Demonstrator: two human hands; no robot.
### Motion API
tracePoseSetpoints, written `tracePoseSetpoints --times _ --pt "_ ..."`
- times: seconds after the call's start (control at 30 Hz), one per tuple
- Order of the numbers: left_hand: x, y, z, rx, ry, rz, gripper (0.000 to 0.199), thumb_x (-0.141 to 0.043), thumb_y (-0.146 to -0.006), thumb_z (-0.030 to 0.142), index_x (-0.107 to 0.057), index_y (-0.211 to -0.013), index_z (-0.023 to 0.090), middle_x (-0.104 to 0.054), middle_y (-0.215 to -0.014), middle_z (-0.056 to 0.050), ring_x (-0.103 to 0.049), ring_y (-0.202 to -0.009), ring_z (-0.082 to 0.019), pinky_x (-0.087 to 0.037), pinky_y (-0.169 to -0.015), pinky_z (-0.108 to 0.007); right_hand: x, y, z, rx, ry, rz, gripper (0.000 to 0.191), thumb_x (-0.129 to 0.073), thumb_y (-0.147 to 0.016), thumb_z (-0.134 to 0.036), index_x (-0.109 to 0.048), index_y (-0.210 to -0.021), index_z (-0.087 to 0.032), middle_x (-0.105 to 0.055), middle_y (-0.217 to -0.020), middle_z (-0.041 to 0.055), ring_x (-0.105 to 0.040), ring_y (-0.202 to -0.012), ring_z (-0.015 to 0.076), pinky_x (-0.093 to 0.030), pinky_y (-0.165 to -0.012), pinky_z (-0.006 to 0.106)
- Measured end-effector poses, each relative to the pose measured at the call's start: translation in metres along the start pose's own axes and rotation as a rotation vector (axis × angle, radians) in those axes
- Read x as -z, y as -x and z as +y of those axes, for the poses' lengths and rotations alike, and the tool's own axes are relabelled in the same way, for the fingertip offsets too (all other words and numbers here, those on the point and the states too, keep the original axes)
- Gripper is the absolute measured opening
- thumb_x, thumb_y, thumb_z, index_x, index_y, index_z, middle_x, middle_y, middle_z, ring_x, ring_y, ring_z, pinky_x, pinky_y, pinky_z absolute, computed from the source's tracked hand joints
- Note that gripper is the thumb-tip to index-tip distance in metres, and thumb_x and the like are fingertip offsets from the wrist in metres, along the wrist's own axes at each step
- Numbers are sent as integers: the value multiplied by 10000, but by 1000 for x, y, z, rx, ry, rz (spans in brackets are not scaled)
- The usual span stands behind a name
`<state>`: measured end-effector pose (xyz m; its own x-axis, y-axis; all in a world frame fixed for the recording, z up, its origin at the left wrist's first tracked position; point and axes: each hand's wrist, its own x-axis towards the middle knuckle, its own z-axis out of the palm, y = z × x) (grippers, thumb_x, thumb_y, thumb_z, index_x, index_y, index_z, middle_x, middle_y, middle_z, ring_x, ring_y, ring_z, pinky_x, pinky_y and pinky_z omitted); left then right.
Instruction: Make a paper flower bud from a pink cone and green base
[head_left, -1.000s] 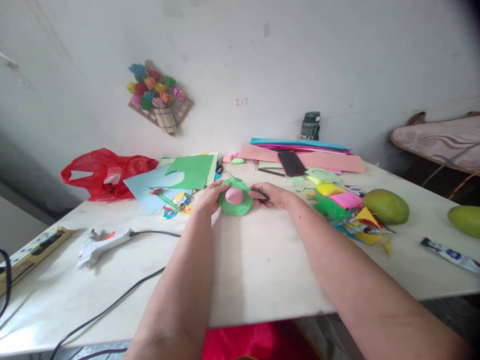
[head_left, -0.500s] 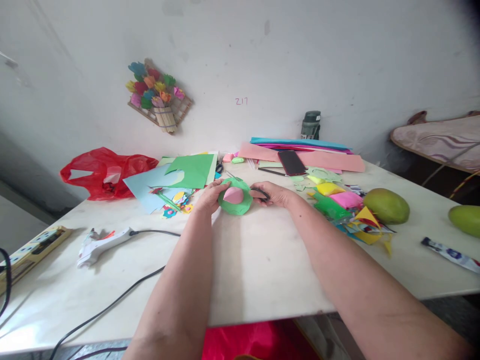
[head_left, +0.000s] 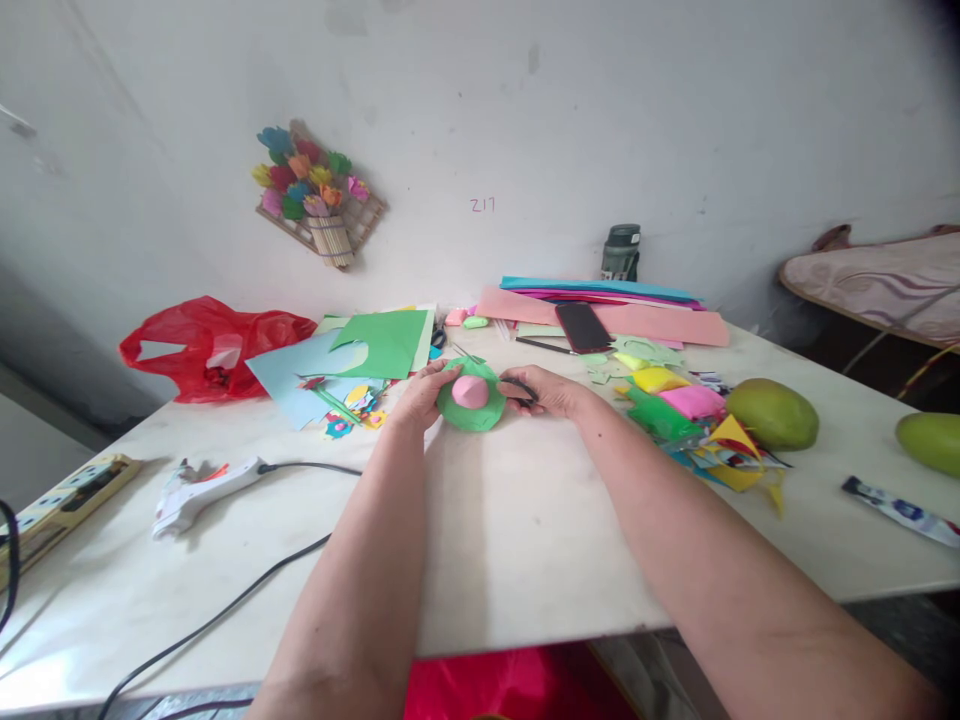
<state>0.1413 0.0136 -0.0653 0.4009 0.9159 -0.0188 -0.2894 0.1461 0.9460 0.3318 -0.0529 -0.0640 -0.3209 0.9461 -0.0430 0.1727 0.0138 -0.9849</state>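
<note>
A round green paper piece (head_left: pixel 480 419) with a pink rounded shape (head_left: pixel 470 392) at its middle is held above the marble table. My left hand (head_left: pixel 429 393) pinches the paper's left edge. On its right side, my right hand (head_left: pixel 541 391) is closed on black-handled scissors (head_left: pixel 520 388), whose thin blades show at the paper's top edge. Behind my left hand lie a green sheet (head_left: pixel 390 340) with a curved cut-out and a light blue sheet (head_left: pixel 289 375).
A white glue gun (head_left: pixel 206 495) with a black cord and a power strip (head_left: pixel 71 500) lie left. A red plastic bag (head_left: pixel 202 345) sits back left. Phone (head_left: pixel 583 328), clay packets (head_left: pixel 694 401), paper scraps and a green mango (head_left: pixel 772 413) are on the right.
The green paper and pink shape have turned slightly between my hands, with the pink shape now a little further right. Both hands keep their hold.
</note>
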Motion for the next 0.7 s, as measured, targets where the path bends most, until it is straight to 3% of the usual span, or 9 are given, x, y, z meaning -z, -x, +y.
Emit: tracePoseSetpoints --times 0.27,0.4,0.7 --pt "-1 0 -1 -16 -2 -39 282 -768 -569 212 -585 -773 146 -632 -722 -4 -584 -626 -101 -451 -618 -217 1 0 1 -4 10 11 265 -537 -740 -402 -426 -646 -180 -468 -479 -40 -374 -361 54 -166 -326 189" --pt "1 -2 -4 -20 21 20 291 -761 -566 174 -590 -801 155 -640 -757 -1 -589 -651 -103 -465 -630 -215 0 -1 1 -16 0 30 236 -542 -745 -372 -437 -664 -177 -474 -486 -38 -390 -363 54 -171 -327 184" --pt "2 -6 -6 -21 39 20 276 -759 -578 172 -600 -803 154 -649 -742 -3 -591 -645 -104 -479 -611 -206 -4 1 -2 12 17 50 182 -513 -778 -317 -443 -682 -179 -479 -453 -43 -394 -345 57 -150 -313 180"
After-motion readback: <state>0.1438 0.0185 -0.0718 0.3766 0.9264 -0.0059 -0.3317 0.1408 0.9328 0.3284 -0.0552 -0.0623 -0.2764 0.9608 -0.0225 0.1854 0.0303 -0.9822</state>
